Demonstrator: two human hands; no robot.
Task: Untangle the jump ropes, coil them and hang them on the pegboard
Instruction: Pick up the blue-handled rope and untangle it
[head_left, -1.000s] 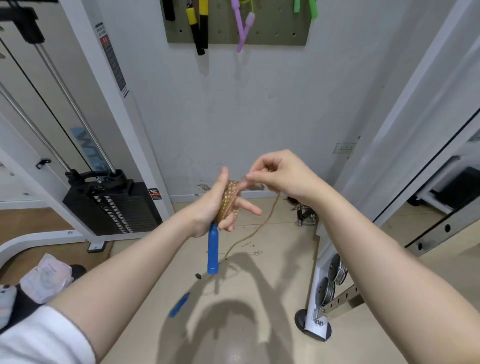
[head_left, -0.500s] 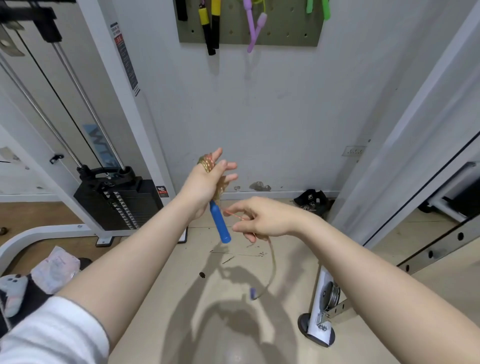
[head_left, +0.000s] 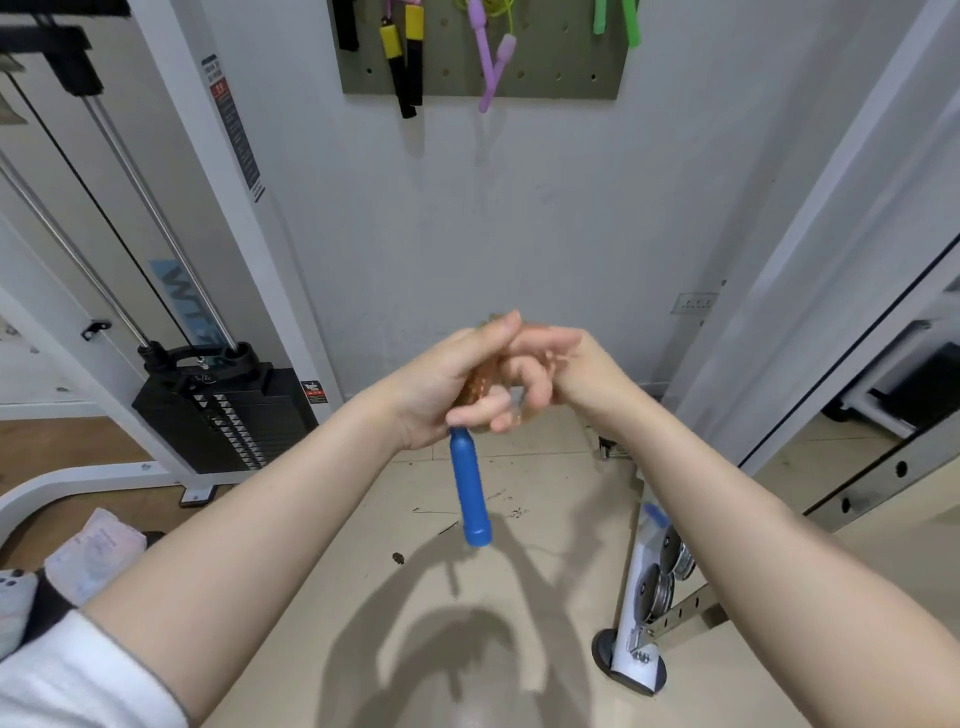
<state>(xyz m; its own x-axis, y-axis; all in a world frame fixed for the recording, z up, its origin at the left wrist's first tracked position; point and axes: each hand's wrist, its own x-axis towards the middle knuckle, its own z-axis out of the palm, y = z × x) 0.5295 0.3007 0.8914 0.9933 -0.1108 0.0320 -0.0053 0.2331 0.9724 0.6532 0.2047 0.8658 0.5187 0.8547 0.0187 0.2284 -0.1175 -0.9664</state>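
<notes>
My left hand (head_left: 447, 384) grips a coil of brown beaded jump rope (head_left: 477, 385) wound around its fingers. One blue handle (head_left: 469, 488) hangs down from under that hand. My right hand (head_left: 561, 371) is pressed against the coil from the right, fingers curled on the rope. A second blue handle (head_left: 653, 512) shows blurred beside my right forearm. The green pegboard (head_left: 550, 73) hangs on the wall above, holding a yellow-and-black rope (head_left: 402, 57), a purple rope (head_left: 493, 57) and a green rope (head_left: 618, 21).
A cable machine with a black weight stack (head_left: 223, 410) stands at the left. A white rack post with weight plates (head_left: 652, 582) stands at the right on the beige floor (head_left: 363, 597). Cloth items (head_left: 78, 556) lie at lower left.
My right hand rose from below the blue handle up to the coil, bringing rope with it. The loose tail and second handle swung to the right. My left hand dropped slightly.
</notes>
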